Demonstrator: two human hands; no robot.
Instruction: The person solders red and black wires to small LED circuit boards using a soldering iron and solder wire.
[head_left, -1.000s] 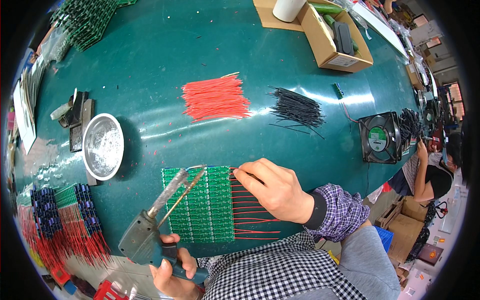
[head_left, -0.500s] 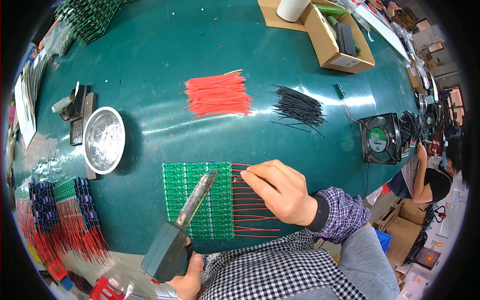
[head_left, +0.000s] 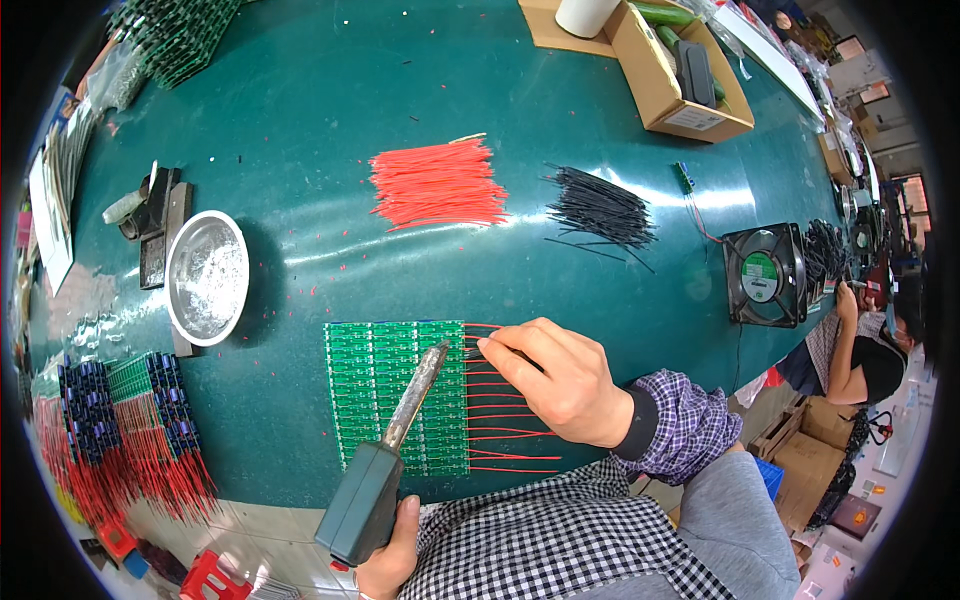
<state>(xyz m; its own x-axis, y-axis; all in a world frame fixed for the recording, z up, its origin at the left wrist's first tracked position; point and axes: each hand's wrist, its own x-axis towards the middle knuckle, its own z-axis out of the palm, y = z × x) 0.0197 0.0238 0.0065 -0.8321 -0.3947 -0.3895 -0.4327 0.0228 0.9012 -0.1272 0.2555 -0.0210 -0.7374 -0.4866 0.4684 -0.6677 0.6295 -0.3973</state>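
My left hand (head_left: 395,555) is wrapped round the handle of a dark green soldering gun (head_left: 364,500). Its long metal barrel slants up to the right, with the tip over the upper right part of a green circuit board panel (head_left: 350,385). At that panel's right edge, my right hand (head_left: 562,388) is closed in a pinch on a thin wire, which looks dark; the fingers partly hide it. Several red wires (head_left: 500,405) stick out from the right edge below the pinch, some passing under my hand.
Beyond the panel lie a red wire bundle (head_left: 438,185) and a black wire bundle (head_left: 602,208). A metal bowl (head_left: 208,280) stands left, wired boards (head_left: 130,410) at the left edge. A fan (head_left: 765,277) and cardboard box (head_left: 690,118) are right; another person (head_left: 850,370) sits beyond.
The soldering gun has shifted right with my left hand, and its tip is now closer to the panel's right edge. My right hand stays pinched at almost the same spot.
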